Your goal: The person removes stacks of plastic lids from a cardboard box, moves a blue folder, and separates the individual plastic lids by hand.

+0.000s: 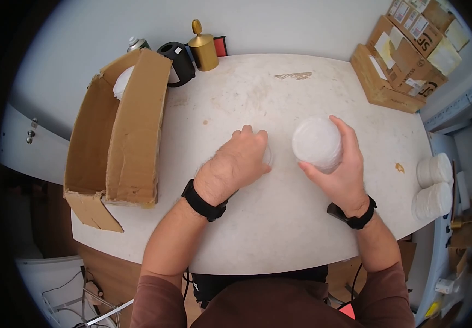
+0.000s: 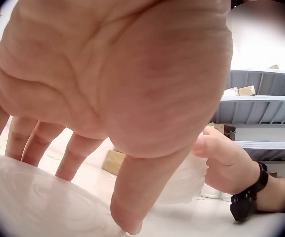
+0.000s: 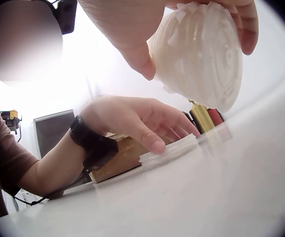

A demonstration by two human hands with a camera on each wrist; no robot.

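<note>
Sleeves [image 1: 158, 299] of reddish-brown tee at near edge, black wristband [image 1: 206, 203] on ea. wrist. L hand [image 1: 236, 159] approx. mid-tbl, palm down, thumb + fingers spread wide across translucent round lid [image 2: 38, 202], gripping it by the rim. R hand [image 1: 349, 164] curved round white ribbed stack of plastic lids [image 1: 316, 139], held up off tabletop [image 1: 263, 235]; stack & lid near ea. other, apart. L side: long open cardboard box [image 1: 137, 131], flap hanging at near end, white round item [image 1: 121, 85] inside far end, partly hidden. R edge: 2 white ribbed cylinders [image 1: 431, 201] side by side. Far L, past box: white-capped can [image 1: 135, 42], partly hidden; black mug [image 1: 178, 63] w/ handle; gold canister [image 1: 203, 52] w/ knob. Far R corner: stacked cartons [image 1: 405, 63] w/ shipping labels, nr. wall [image 1: 290, 27].
</note>
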